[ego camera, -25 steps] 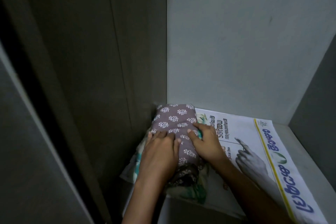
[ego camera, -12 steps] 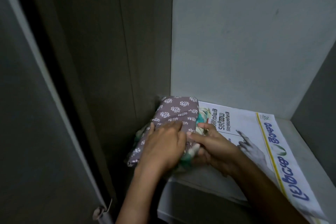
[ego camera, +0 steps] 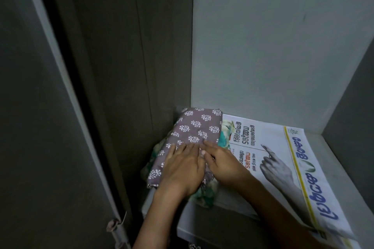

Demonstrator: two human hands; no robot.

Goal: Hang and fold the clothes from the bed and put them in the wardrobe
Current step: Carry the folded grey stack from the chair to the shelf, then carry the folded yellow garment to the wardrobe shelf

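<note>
Mauve cloth with a white leaf print, the folded garment sits in the back left corner of the wardrobe shelf, against the side wall. It lies on top of a green and white floral garment, whose edges stick out on the right and at the front. Both rest on a newspaper that lines the shelf.

Your left hand lies flat on the near half of the mauve garment, fingers straight and close together. Your right hand is just beside it, touching it, fingers stretched out onto the garment's right edge, gripping nothing. The far half of the garment shows beyond your fingertips.
</note>
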